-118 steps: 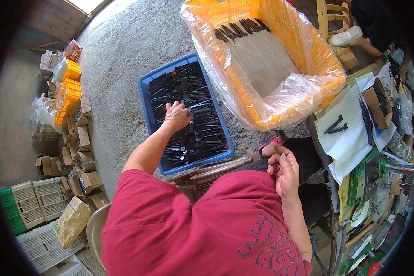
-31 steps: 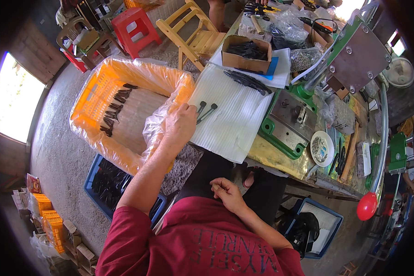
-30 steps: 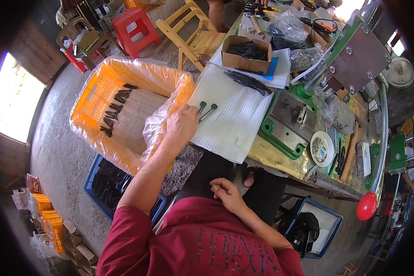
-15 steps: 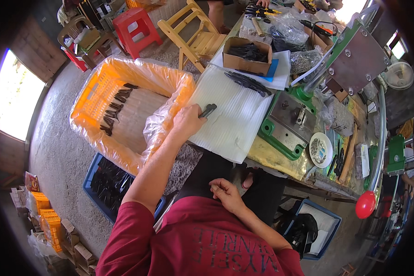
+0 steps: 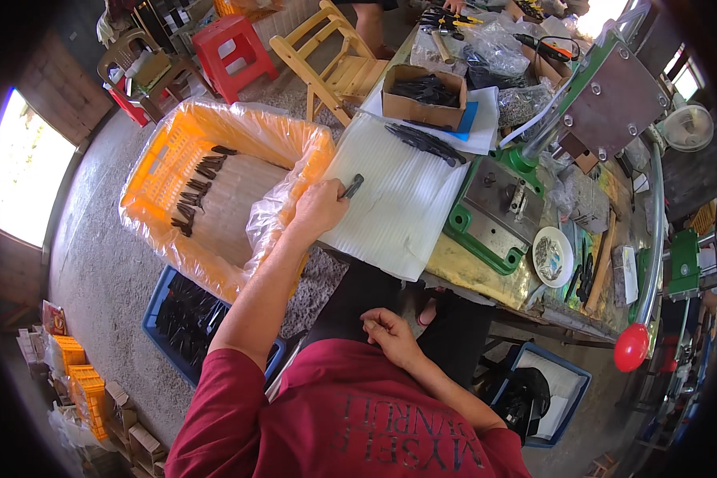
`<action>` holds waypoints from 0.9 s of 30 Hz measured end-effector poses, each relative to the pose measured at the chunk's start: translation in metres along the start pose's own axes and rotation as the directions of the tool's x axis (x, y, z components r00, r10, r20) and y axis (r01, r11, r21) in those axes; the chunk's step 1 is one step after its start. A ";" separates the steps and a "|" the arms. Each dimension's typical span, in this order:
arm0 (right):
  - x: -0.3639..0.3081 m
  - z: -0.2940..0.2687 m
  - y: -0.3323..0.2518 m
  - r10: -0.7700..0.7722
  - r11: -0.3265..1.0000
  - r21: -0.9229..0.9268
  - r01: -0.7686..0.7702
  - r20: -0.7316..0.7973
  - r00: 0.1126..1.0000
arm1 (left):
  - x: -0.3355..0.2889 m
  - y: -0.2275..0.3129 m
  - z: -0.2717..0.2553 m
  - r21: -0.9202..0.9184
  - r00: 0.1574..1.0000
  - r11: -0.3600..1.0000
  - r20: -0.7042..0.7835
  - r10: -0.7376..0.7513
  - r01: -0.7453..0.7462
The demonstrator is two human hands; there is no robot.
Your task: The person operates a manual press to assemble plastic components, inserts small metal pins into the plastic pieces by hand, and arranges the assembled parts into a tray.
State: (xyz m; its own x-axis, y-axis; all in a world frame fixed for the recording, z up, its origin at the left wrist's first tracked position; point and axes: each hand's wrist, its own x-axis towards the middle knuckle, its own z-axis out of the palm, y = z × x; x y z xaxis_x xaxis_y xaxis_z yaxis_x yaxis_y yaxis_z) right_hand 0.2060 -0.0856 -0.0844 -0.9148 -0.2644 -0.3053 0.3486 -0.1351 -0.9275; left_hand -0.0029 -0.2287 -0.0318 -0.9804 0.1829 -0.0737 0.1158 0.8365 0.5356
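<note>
My left hand (image 5: 320, 209) is closed around a small dark tool-like piece (image 5: 353, 186). Its rounded end sticks out past the fingers, and the rest is hidden in the grip. This hand is over the left edge of the white foam sheet (image 5: 382, 231), beside the plastic-lined orange crate (image 5: 163, 147). Inside the crate, several similar black pieces (image 5: 195, 191) lie in a row. A bundle of long black pieces (image 5: 426, 144) rests on the sheet's far part. Over my lap, my right hand (image 5: 392, 334) has its fingers curled, with nothing seen in them.
A green bench press (image 5: 494, 207) with a red ball lever (image 5: 631, 347) stands to the right, near a white bowl (image 5: 553, 256) of small metal parts. Behind the sheet sits a cardboard box (image 5: 424, 97) of black pieces. A blue bin (image 5: 161, 307) is below the crate.
My left hand has shifted slightly left and nearer to me with the dark piece, which now shows less beyond the fingers. My right hand stays in place.
</note>
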 end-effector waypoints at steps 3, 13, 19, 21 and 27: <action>0.000 0.001 -0.002 0.003 1.000 0.004 -0.003 0.001 1.000 | -0.001 0.007 -0.003 0.041 1.000 0.999 0.007 -0.010 0.010; -0.001 0.000 0.000 0.013 1.000 0.010 -0.013 -0.008 1.000 | -0.001 0.009 -0.004 0.074 1.000 0.997 -0.013 -0.022 0.022; 0.000 0.002 -0.001 0.004 1.000 0.020 -0.005 0.011 1.000 | -0.002 0.006 -0.012 -0.009 0.997 1.000 -0.077 0.019 -0.019; -0.001 0.002 -0.001 0.008 1.000 0.011 -0.008 0.002 1.000 | -0.004 0.012 -0.019 -0.109 0.998 0.994 -0.064 0.019 -0.026; -0.007 -0.008 -0.042 -0.131 0.988 -0.092 0.128 -0.036 0.991 | -0.008 0.002 -0.015 -0.655 0.994 0.748 -0.061 0.089 -0.108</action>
State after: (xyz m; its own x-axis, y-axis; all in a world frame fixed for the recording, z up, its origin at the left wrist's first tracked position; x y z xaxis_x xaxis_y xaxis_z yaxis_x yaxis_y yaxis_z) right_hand 0.1966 -0.0703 -0.0450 -0.9593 -0.2102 -0.1883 0.2088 -0.0797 -0.9747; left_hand 0.0031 -0.2369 -0.0173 -0.9740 0.2250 0.0262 0.0875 0.2672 0.9597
